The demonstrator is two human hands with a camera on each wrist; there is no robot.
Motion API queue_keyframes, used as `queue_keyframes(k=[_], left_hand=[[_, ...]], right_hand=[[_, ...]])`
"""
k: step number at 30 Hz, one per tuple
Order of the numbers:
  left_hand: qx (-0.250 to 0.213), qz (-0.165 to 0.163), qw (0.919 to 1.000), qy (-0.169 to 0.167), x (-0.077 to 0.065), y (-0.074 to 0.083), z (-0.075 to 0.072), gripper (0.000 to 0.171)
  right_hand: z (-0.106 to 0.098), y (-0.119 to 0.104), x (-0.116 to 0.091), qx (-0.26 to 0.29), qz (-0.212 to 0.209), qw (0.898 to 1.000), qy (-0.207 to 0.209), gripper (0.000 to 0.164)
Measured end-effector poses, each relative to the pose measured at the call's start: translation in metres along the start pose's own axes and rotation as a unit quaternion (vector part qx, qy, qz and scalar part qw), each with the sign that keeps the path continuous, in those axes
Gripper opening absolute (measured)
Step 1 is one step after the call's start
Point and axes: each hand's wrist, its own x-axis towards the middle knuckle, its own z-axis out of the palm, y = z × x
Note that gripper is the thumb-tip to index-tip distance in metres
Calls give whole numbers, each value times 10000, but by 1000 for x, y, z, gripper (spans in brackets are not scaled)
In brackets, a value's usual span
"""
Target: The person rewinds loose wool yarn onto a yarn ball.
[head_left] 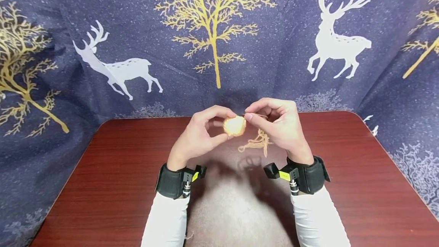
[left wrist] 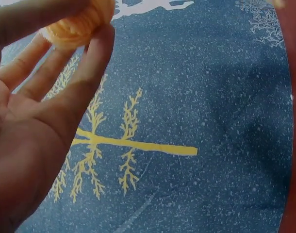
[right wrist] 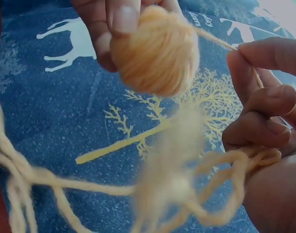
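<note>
A small ball of peach-orange yarn (right wrist: 157,56) is held up above the table between the fingertips and thumb of my left hand (head_left: 200,130). From the ball a single strand (right wrist: 216,40) runs taut to my right hand (head_left: 279,125), which pinches it between thumb and index finger. Loose loops of the same yarn (head_left: 258,142) hang below the right hand, partly tucked under its curled fingers. In the left wrist view, the yarn ball (left wrist: 82,24) shows at the top, partly covered by fingers.
Below the hands lies a reddish-brown wooden table (head_left: 113,170), with a short bit of yarn (head_left: 189,235) near its front edge. Behind it hangs a dark blue cloth (head_left: 247,75) printed with white deer and yellow trees. Both wrists wear black straps with small cameras.
</note>
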Motion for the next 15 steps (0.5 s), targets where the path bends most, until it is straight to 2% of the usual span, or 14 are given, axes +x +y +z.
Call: queue_keyframes(k=[4, 8, 15], left_hand=[[-466, -57, 9983, -334, -1, 4, 2, 40], [-842, 36, 9950, -532, -1, 8, 3, 40], [-1135, 326, 9920, -448, 0, 11, 5, 41]], right_hand=[[-1, -1, -1, 49, 56, 10000, 29, 8], [-2, 0, -1, -87, 37, 9999, 65, 8], [0, 4, 0, -62, 76, 10000, 12, 7]])
